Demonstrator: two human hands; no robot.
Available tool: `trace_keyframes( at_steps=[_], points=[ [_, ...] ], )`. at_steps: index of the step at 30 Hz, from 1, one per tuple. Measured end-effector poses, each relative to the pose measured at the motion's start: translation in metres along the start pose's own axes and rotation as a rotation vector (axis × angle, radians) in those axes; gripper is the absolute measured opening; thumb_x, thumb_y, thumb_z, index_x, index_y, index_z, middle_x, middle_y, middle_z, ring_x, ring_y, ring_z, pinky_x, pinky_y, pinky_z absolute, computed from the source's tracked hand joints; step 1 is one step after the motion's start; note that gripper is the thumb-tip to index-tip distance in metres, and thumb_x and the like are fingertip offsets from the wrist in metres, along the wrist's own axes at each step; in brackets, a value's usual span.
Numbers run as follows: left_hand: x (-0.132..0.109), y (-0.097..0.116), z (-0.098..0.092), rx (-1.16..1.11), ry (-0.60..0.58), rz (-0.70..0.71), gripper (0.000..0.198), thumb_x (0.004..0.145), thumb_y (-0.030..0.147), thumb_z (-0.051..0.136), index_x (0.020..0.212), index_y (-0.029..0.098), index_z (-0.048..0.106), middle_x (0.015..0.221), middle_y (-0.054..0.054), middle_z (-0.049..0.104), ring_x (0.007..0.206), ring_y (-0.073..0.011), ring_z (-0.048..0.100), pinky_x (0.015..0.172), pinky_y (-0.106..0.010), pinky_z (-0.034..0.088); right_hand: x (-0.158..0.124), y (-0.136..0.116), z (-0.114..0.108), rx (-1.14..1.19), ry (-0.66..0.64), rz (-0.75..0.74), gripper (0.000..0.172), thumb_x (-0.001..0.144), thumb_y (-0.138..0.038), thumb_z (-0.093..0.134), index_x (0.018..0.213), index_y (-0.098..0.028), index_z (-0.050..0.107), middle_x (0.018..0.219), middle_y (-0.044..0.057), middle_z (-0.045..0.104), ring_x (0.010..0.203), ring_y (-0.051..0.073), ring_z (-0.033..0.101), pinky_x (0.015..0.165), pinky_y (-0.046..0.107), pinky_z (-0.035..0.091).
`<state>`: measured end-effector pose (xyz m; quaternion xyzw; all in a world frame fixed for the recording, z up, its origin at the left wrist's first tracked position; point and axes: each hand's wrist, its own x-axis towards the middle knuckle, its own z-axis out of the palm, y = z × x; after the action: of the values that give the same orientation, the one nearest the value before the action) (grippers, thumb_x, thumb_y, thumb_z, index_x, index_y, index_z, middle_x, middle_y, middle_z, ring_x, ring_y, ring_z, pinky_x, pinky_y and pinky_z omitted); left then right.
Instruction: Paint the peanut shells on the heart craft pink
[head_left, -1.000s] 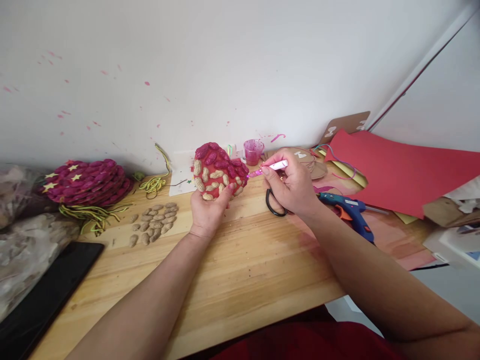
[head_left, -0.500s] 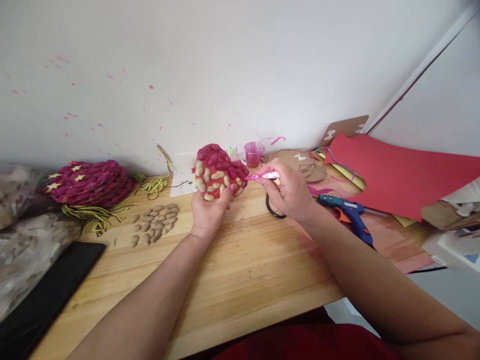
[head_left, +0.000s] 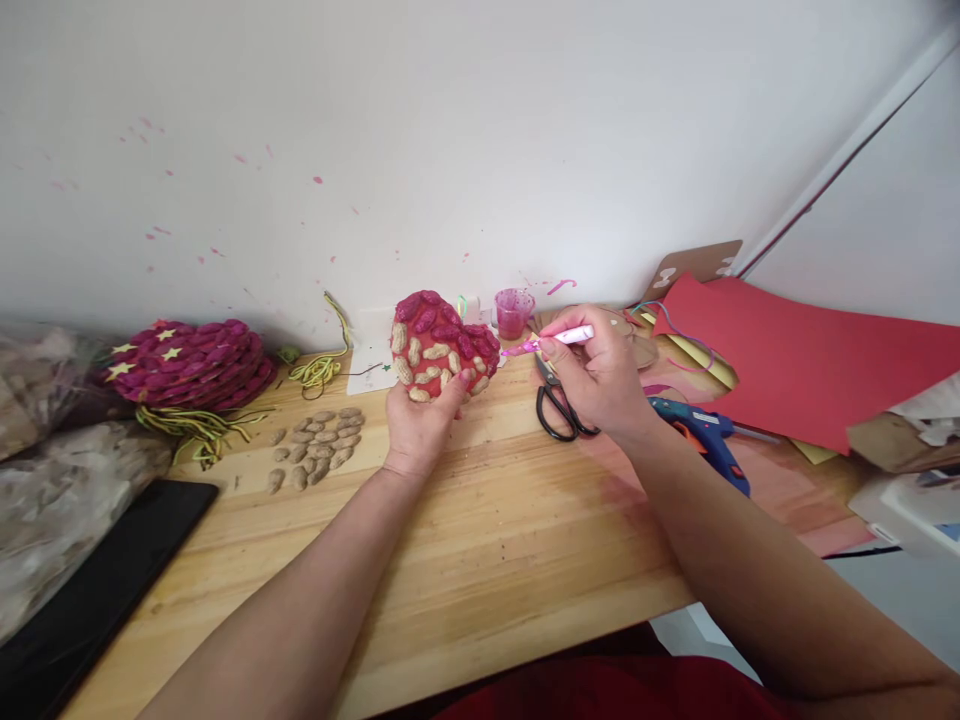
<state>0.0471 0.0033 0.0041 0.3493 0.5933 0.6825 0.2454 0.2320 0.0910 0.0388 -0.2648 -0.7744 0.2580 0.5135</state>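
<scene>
Several magenta-painted peanuts (head_left: 425, 320) cover the top and right edge of a heart-shaped piece (head_left: 450, 345), held tilted up just above the middle of the frame. Its base is red, and pale, unpainted peanuts (head_left: 435, 352) dot the lower left and centre, with red showing between them. The left hand (head_left: 421, 425) grips its bottom edge, thumb across the front, the other fingers mostly hidden behind. Right of centre, the right hand (head_left: 596, 378) pinches a white-handled brush (head_left: 576, 335) between thumb and fingers; its pink tip is at the heart's right edge, contact unclear. A pink-stained cup (head_left: 514, 316) stands behind, and black-handled scissors (head_left: 556, 414) lie on the table (head_left: 465, 560) below that hand.
</scene>
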Motion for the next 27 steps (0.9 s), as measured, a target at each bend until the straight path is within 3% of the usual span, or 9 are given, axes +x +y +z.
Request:
trace_keyframes(
  at_steps=[4,12,18,25,27],
  points=[
    [-0.0025,0.002,0.0009,0.018,-0.022,0.024,0.036,0.067,0.042,0.086,0.086,0.015,0.072,0.078,-0.008,0.076,0.051,-0.0145,0.061,0.043,-0.025,0.05,-0.002,-0.0035,0.004,0.007,-0.053,0.035,0.023,0.095,-0.048,0.063,0.096,-0.026,0.06,0.084,0.003,0.067,0.074,0.019,0.062,0.062,0.031,0.047],
    [-0.0019,0.0009,0.0007,0.039,-0.018,0.031,0.033,0.067,0.042,0.086,0.082,0.016,0.072,0.073,-0.006,0.074,0.048,-0.0135,0.058,0.042,-0.025,0.049,-0.0022,-0.0079,0.0043,0.003,-0.035,0.055,0.019,0.094,-0.046,0.064,0.093,-0.027,0.06,0.082,0.002,0.065,0.071,0.019,0.062,0.059,0.031,0.045],
    [-0.002,0.0005,0.0004,0.046,-0.03,0.031,0.033,0.068,0.042,0.086,0.082,0.016,0.072,0.075,-0.007,0.074,0.05,-0.0137,0.059,0.044,-0.025,0.05,-0.0041,-0.0087,0.0053,-0.098,-0.062,-0.051,0.007,0.096,-0.03,0.061,0.095,-0.023,0.06,0.082,0.001,0.068,0.065,0.015,0.059,0.062,0.029,0.043],
    [0.0,-0.0029,-0.0011,0.017,-0.025,0.005,0.034,0.067,0.041,0.087,0.084,0.015,0.072,0.075,-0.006,0.073,0.051,-0.0139,0.058,0.045,-0.026,0.05,-0.0005,-0.0089,0.001,-0.157,-0.02,-0.166,0.006,0.096,-0.028,0.062,0.093,-0.022,0.061,0.085,0.002,0.07,0.075,0.016,0.062,0.069,0.03,0.046],
    [0.0006,-0.0029,-0.0014,-0.016,-0.015,-0.008,0.035,0.066,0.041,0.088,0.083,0.015,0.073,0.076,-0.006,0.073,0.052,-0.0136,0.059,0.044,-0.025,0.049,-0.0004,-0.0075,-0.0001,-0.126,0.003,-0.136,0.009,0.096,-0.03,0.063,0.093,-0.023,0.06,0.086,0.003,0.07,0.077,0.017,0.062,0.072,0.031,0.047]
  ],
)
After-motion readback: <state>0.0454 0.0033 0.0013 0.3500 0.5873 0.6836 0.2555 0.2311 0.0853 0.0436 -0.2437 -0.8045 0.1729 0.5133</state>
